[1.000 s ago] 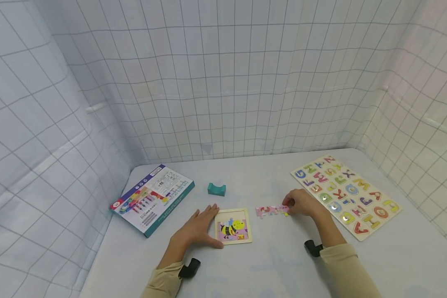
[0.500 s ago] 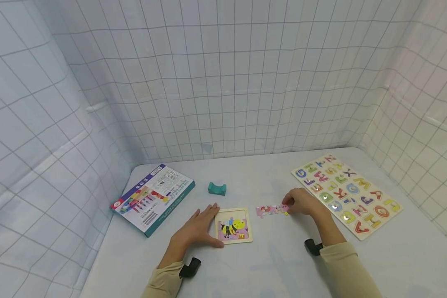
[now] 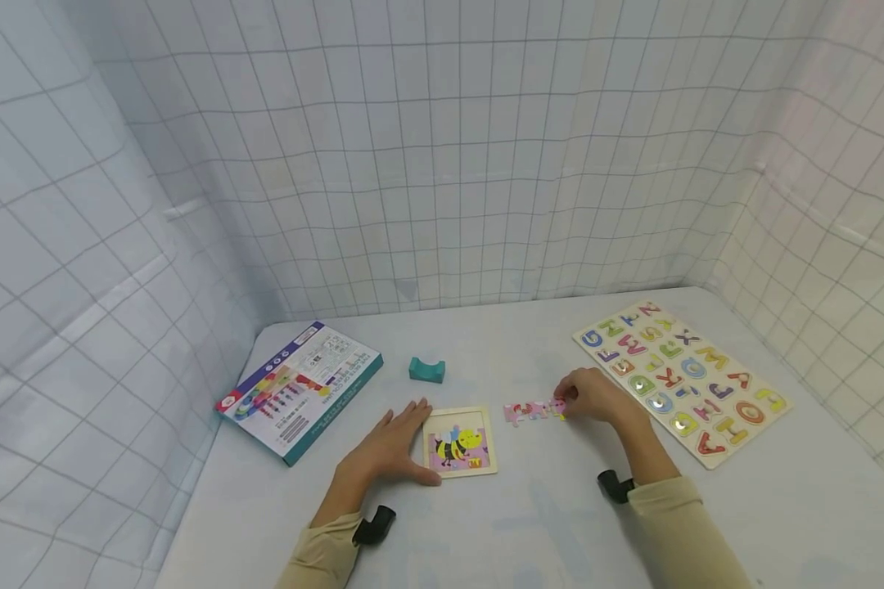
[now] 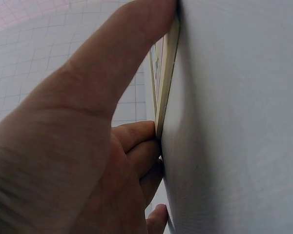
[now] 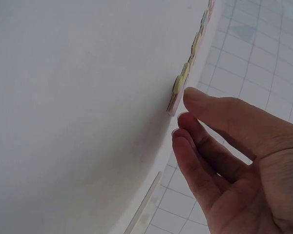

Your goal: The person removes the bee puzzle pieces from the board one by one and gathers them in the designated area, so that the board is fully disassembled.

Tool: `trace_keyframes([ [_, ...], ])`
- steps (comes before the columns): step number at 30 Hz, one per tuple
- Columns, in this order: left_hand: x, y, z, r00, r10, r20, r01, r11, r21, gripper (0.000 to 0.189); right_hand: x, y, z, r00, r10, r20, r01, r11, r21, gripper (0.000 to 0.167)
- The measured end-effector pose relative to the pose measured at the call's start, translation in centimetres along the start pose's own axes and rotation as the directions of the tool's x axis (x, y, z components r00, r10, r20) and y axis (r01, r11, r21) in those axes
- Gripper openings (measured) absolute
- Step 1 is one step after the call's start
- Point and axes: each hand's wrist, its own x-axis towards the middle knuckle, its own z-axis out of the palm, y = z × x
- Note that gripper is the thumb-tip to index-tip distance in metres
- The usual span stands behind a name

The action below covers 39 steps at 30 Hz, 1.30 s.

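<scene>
My left hand (image 3: 390, 450) lies spread at the left side of a small wooden puzzle frame (image 3: 493, 442) with a bee picture. Its thumb rests along the lower left corner and its fingertips touch the upper left corner; the left wrist view shows the frame edge (image 4: 167, 80) between them. My right hand (image 3: 597, 397) hovers at the right end of a short row of pink jigsaw pieces (image 3: 528, 411). In the right wrist view the thumb tip is close to the end piece (image 5: 176, 97), and a gap shows between thumb and fingers with nothing in it.
A teal curved block (image 3: 427, 371) stands behind the frame. At the left lies a flat printed box (image 3: 302, 388). A wooden alphabet board (image 3: 681, 376) with colourful letters lies to the right, beside my right forearm. Checked white cloth (image 3: 442, 164) walls the table (image 3: 486, 540) at the back and sides.
The head view has shifted very slightly. Both hands, the frame and the row of pieces keep nearly the same places.
</scene>
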Motion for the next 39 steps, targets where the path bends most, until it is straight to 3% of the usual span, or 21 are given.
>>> trace_keyframes([
  [10, -0.1, 0.0, 0.0, 1.000, -0.009, 0.000, 0.009, 1.000, -0.009, 0.116, 0.6, -2.6, 1.1, 1.000, -0.010, 0.017, 0.008, 0.996, 0.093, 0.031],
  [30, -0.2, 0.3, 0.0, 1.000, -0.002, 0.008, 0.002, 1.000, -0.007, 0.115, 1.6, -8.7, 4.1, 0.997, -0.001, 0.076, -0.009, 0.990, 0.138, 0.028],
  [39, -0.2, 0.3, -0.1, 1.000, -0.016, 0.000, 0.016, 1.000, 0.005, 0.114, 2.2, -11.0, 5.3, 0.989, -0.088, 0.123, 0.070, 0.987, 0.144, 0.025],
])
